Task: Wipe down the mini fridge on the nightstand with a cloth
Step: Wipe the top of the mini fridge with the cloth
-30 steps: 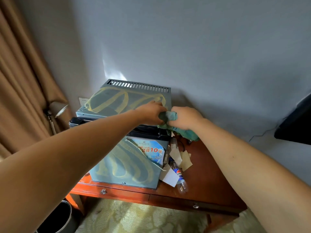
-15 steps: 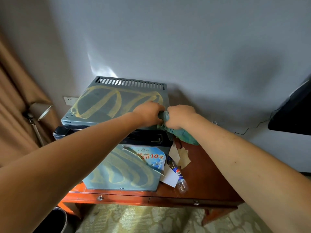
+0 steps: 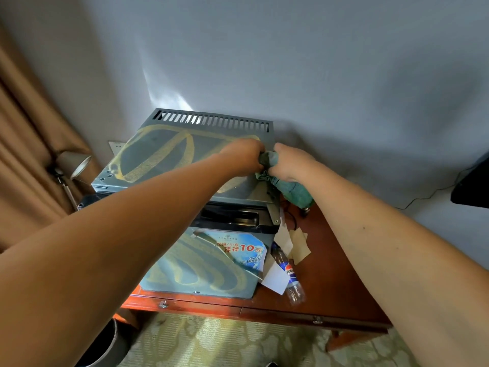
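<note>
**Both hands bunch the cloth at the fridge's corner**

Fingers of both hands are curled round the green cloth [image 3: 267,161], which is wadded between them. Left hand [image 3: 244,156] and right hand [image 3: 291,165] meet above the near right corner of the mini fridge [image 3: 158,157], and the cloth's loose end hangs down past that corner beside the fridge's right side. Yellowish looping smears mark the fridge's grey top and its door, where a blue sticker [image 3: 238,249] sits near the upper right. The fridge stands on the reddish wooden counter [image 3: 336,263], its vented back edge against the wall. Just right of the fridge door lie a plastic bottle [image 3: 288,274] and some paper scraps [image 3: 299,243]. Left of the fridge, a lamp [image 3: 75,162] stands before a brown curtain [image 3: 23,144].
</note>
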Available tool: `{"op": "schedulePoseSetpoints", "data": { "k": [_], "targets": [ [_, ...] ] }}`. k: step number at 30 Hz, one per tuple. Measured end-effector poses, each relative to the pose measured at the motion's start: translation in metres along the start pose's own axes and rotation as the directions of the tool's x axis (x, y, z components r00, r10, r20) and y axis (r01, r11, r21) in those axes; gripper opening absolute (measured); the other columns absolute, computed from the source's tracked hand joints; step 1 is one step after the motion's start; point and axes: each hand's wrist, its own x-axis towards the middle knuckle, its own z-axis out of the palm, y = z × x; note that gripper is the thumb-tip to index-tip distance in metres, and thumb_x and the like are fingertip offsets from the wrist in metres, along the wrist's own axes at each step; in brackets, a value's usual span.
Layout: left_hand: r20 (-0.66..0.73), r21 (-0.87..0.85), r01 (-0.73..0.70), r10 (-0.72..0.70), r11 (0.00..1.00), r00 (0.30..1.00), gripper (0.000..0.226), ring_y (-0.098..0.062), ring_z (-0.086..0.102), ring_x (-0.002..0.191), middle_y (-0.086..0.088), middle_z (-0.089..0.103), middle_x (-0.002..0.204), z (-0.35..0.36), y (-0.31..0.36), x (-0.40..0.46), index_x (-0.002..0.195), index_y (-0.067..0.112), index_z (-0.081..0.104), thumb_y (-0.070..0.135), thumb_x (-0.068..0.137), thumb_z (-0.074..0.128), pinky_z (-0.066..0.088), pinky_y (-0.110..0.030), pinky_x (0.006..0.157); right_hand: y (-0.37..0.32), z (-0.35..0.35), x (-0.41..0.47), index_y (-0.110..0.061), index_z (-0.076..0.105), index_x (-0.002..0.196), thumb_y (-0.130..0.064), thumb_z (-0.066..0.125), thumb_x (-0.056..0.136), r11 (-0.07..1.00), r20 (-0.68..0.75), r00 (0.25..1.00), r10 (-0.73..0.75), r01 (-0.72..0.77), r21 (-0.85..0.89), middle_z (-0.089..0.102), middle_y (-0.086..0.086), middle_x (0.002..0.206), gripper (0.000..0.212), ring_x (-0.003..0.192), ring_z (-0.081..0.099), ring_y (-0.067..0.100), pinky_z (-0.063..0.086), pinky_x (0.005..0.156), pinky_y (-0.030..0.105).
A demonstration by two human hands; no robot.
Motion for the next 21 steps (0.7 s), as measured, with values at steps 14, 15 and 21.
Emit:
{"op": "schedulePoseSetpoints", "data": {
  "k": [14, 15, 21],
  "targets": [
    [0.133, -0.055, -0.071, 0.078, 0.996, 0.988, 0.038, -0.030, 0.064, 0.096, -0.008, 0.068, 0.104, -0.006, 0.004, -0.053, 0.114, 0.011, 0.067, 0.031, 0.083, 0.079, 0.049, -0.034, 0.075, -0.030, -0.011, -0.063, -0.010, 0.027, 0.152, -0.040, 0.061, 0.093, 0.991, 0.212, 0.975, 0.072, -0.045, -0.129, 0.053, 0.013, 0.135, 0.075, 0.100, 0.056, 0.029, 0.047, 0.076, 0.034],
    [0.130, -0.058, -0.083, 0.090, 0.995, 0.987, 0.038, -0.029, 0.064, 0.095, -0.008, 0.068, 0.103, -0.006, 0.002, -0.053, 0.112, 0.011, 0.067, 0.032, 0.083, 0.079, 0.048, -0.034, 0.073, -0.030, -0.011, -0.063, -0.010, 0.028, 0.152, -0.040, 0.061, 0.094, 0.989, 0.214, 0.974, 0.070, -0.040, -0.142, 0.054, 0.011, 0.130, 0.073, 0.096, 0.056, 0.028, 0.046, 0.073, 0.033],
    [0.090, -0.100, -0.124, 0.133, 0.987, 0.987, 0.024, -0.025, 0.061, 0.087, -0.002, 0.065, 0.092, 0.003, -0.010, -0.038, 0.102, 0.019, 0.065, 0.032, 0.084, 0.075, 0.041, -0.031, 0.070, -0.022, -0.006, -0.047, -0.013, 0.036, 0.146, -0.040, 0.065, 0.092, 0.994, 0.183, 0.983, 0.028, -0.008, -0.113, 0.055, 0.008, 0.124, 0.067, 0.099, 0.056, 0.027, 0.047, 0.075, 0.034]
  ]
}}
